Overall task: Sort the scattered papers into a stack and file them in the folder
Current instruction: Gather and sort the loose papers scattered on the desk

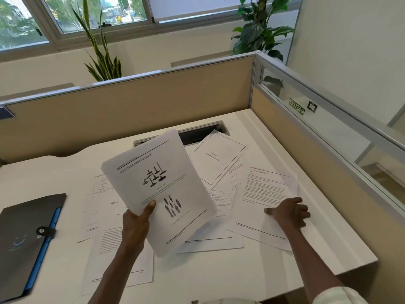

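Left hand (137, 220) gripping raised paper stack (160, 189), printed diagrams uppermost. Right hand (289, 212) pressing sheet (265, 194), fingers loosely spread. Legible: "Organisation Profile" page (217, 159); "EXIT" sign (297, 106).

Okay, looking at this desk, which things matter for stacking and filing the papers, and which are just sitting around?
Part of the job:
stack, held by the left hand
text sheet under the right hand
title page
other loose sheets
folder, closed, at the desk's left edge

Just there:
plants
exit sign
cable slot
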Demonstrator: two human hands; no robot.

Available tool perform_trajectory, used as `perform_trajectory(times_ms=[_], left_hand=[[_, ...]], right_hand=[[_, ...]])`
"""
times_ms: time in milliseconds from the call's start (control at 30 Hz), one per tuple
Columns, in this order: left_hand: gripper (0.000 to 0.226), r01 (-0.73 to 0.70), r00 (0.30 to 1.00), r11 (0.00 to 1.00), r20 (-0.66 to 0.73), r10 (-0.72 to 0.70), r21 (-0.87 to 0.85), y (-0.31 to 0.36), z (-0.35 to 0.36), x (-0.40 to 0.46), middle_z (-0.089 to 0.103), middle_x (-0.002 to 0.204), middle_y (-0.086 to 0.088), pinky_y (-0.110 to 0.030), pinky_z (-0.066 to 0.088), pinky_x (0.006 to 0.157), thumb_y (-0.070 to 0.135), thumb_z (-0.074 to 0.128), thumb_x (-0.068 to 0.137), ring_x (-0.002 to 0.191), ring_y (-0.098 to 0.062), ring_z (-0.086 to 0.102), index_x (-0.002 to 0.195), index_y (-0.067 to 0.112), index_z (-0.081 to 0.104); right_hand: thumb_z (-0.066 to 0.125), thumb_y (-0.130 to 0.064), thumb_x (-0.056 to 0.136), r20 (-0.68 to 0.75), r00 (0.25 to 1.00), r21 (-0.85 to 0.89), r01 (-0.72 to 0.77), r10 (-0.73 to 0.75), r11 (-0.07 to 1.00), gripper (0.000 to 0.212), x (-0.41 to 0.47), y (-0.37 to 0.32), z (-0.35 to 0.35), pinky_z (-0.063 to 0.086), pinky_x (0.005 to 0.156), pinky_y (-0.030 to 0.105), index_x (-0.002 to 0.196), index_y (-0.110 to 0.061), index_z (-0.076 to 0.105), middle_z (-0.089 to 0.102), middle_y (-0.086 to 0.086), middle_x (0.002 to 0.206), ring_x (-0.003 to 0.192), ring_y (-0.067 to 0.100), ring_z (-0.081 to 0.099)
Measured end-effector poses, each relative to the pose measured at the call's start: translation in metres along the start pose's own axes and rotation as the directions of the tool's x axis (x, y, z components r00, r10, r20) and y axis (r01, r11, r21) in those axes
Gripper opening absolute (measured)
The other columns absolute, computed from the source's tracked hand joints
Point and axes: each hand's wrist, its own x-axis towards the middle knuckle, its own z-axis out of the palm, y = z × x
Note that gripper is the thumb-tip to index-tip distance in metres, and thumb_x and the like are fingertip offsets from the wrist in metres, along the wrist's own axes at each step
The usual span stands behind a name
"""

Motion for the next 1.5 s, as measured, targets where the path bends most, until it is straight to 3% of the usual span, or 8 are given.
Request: perform_trajectory(times_ms=[100, 333, 600, 733, 933, 1067, 1333, 1500], left_hand=[[0.015, 0.017, 1.0, 1.0, -0.012, -0.017, -0.002, 0.0, 0.001, 0.0, 0.076, 0.094, 0.016, -0.048, 0.056, 0.089, 0.02, 0.074, 0.089, 0.096, -0.019, 0.071, 0.097, 0.032, 0.072], [0.013, 0.026, 0.998, 0.997, -0.052, -0.022, 0.072, -0.003, -0.004, 0.002, 0.076, 0.093, 0.011, -0.048, 0.058, 0.082, 0.025, 0.075, 0.088, 0.091, -0.024, 0.073, 0.1, 0.029, 0.071], [0.017, -0.02, 0.99, 0.975, -0.131, 0.05, 0.219, 0.006, 0.0, 0.01, 0.07, 0.099, -0.002, -0.026, 0.048, 0.064, 0.019, 0.073, 0.088, 0.074, -0.011, 0.065, 0.102, 0.023, 0.064], [0.021, 0.015, 0.997, 0.979, -0.078, 0.001, 0.205, 0.011, 0.009, 0.014, 0.072, 0.103, -0.006, -0.041, 0.057, 0.079, 0.017, 0.073, 0.088, 0.087, -0.027, 0.07, 0.108, 0.015, 0.067], [0.023, 0.085, 0.996, 0.992, -0.003, -0.085, 0.096, 0.017, 0.016, 0.016, 0.075, 0.1, -0.006, -0.043, 0.059, 0.08, 0.013, 0.074, 0.087, 0.088, -0.027, 0.073, 0.109, 0.016, 0.068], [0.021, 0.08, 0.983, 0.995, 0.162, -0.09, 0.067, 0.021, 0.015, 0.013, 0.079, 0.096, -0.003, -0.028, 0.06, 0.06, 0.011, 0.074, 0.086, 0.079, -0.019, 0.077, 0.107, 0.013, 0.071], [0.018, 0.158, 0.928, 0.987, 0.345, -0.139, -0.028, 0.027, 0.019, 0.011, 0.077, 0.104, -0.015, -0.038, 0.061, 0.066, 0.006, 0.069, 0.088, 0.094, -0.036, 0.074, 0.099, 0.016, 0.079], [0.061, 0.151, 0.914, 0.951, 0.405, -0.031, -0.269, 0.034, 0.023, 0.013, 0.067, 0.131, -0.013, -0.062, 0.053, 0.092, 0.065, 0.045, 0.093, 0.118, -0.039, 0.064, 0.135, 0.024, 0.06]], right_hand=[[0.092, -0.027, 0.06, 0.051, 0.999, 0.069, 0.011, -0.014, 0.998, 0.119, 0.006, -0.005, -0.003, 0.047, 0.094, 0.05, 0.145, 0.006, 0.014, 0.044, 0.029, 0.135, 0.12, 0.043, 0.049], [0.072, -0.014, 0.079, -0.138, 0.956, 0.254, 0.285, -0.257, 0.924, 0.033, -0.004, 0.003, 0.001, 0.049, 0.072, 0.041, 0.098, -0.003, 0.048, 0.065, 0.022, 0.099, 0.093, 0.041, 0.061], [0.075, -0.021, 0.077, -0.326, 0.7, 0.276, 0.714, -0.636, 0.644, 0.037, -0.052, -0.049, -0.052, 0.028, 0.048, 0.027, 0.073, -0.013, 0.039, 0.042, -0.01, 0.059, 0.057, 0.025, 0.046], [0.077, -0.027, 0.075, -0.263, 0.586, 0.305, 0.804, -0.767, 0.51, 0.035, -0.087, -0.083, -0.08, 0.033, 0.046, 0.024, 0.075, -0.013, 0.045, 0.05, -0.009, 0.063, 0.058, 0.019, 0.048], [0.083, -0.027, 0.07, 0.006, 0.615, 0.719, 0.545, -0.788, 0.431, 0.033, -0.118, -0.107, -0.093, 0.055, 0.061, 0.018, 0.1, -0.022, 0.068, 0.074, -0.011, 0.092, 0.078, 0.005, 0.07], [0.084, -0.025, 0.069, 0.122, 0.664, 0.673, 0.491, -0.738, 0.553, 0.033, -0.116, -0.115, -0.064, 0.059, 0.07, 0.036, 0.093, -0.009, 0.067, 0.074, 0.002, 0.091, 0.082, 0.021, 0.07], [0.083, -0.034, 0.071, 0.164, 0.756, 0.642, 0.406, -0.633, 0.65, 0.058, -0.119, -0.116, -0.004, 0.047, 0.067, 0.025, 0.115, -0.014, 0.052, 0.061, 0.0, 0.105, 0.094, 0.021, 0.06], [0.081, -0.024, 0.074, 0.097, 0.698, 0.72, 0.444, -0.71, 0.534, 0.028, -0.125, -0.116, 0.004, 0.06, 0.073, 0.041, 0.095, -0.013, 0.068, 0.073, -0.001, 0.093, 0.086, 0.021, 0.07]])
